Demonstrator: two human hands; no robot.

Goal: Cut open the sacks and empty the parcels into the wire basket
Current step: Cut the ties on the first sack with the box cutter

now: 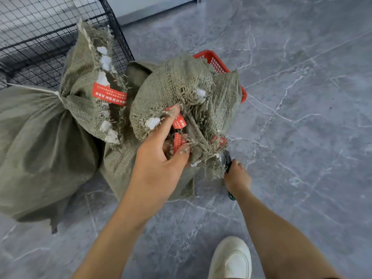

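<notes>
Left hand (159, 162) grips the frayed neck of the near woven sack (173, 87), which stands on the floor (302, 117). Right hand (237, 177) is clenched round a utility knife (227, 158) at that neck. A second, tied sack (40, 137) lies just beside the wire basket (30, 37).
</notes>
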